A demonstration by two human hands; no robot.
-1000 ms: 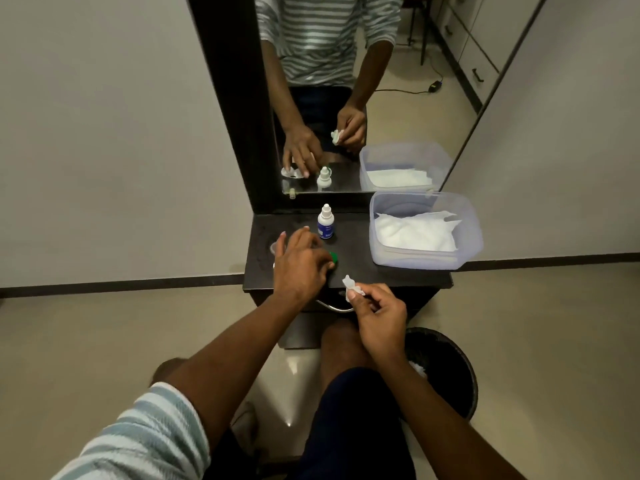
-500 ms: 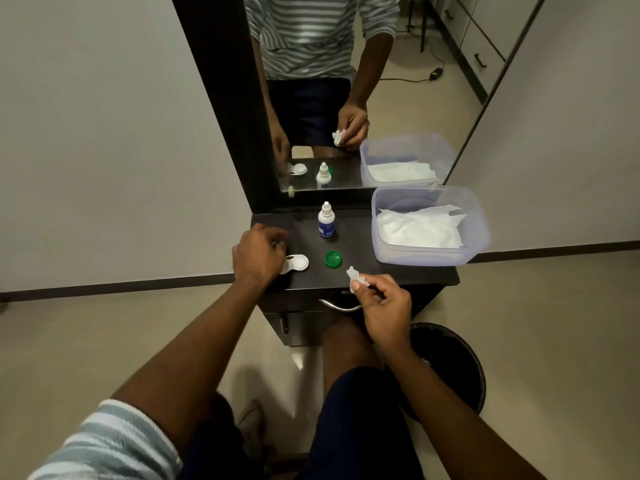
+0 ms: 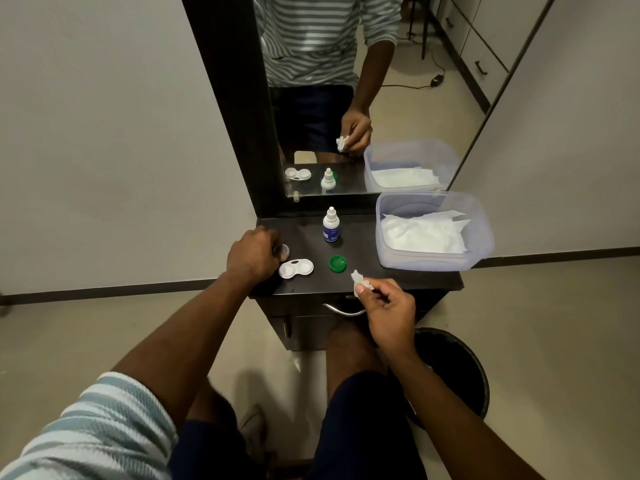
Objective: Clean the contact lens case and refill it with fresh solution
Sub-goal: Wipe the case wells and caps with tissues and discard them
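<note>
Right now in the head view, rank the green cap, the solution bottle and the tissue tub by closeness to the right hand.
From the right hand, which pinches a scrap of tissue:
1. Green cap, lying on the dark tabletop just up and left of the hand.
2. Solution bottle, upright behind the cap, near the mirror.
3. Tissue tub, at the tabletop's right end.
</note>
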